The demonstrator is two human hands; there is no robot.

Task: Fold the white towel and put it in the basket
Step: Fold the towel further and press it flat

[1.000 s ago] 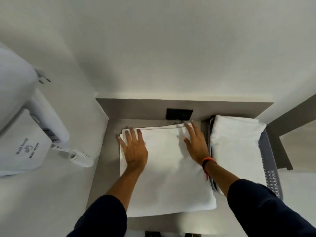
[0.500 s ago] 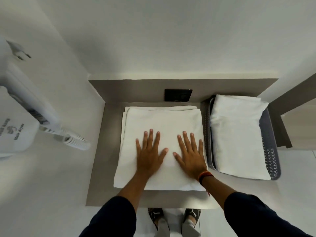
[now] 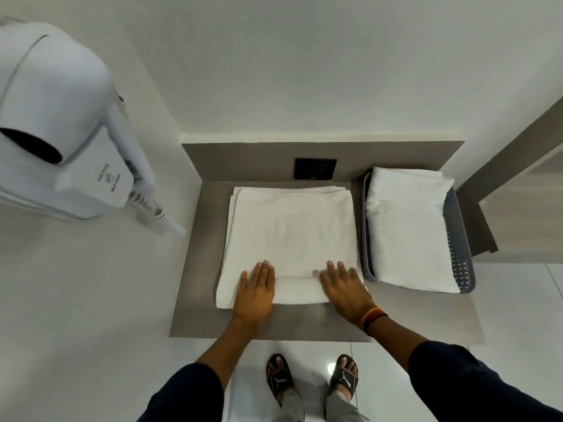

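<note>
The white towel [image 3: 292, 236] lies folded on the grey counter [image 3: 195, 300], beside the basket [image 3: 461, 263]. The left hand [image 3: 254, 295] and right hand [image 3: 344, 289] rest flat, fingers spread, gripping nothing, apparently pressing its near edge flat.

small print on white wall hair dryer [image 3: 61, 123] too blurred to read, leaping-cat logo on sandals [image 3: 343, 379]

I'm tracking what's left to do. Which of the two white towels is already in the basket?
The narrower folded towel on the right, lying inside the grey basket. The wider towel lies on the counter under both hands.
</note>
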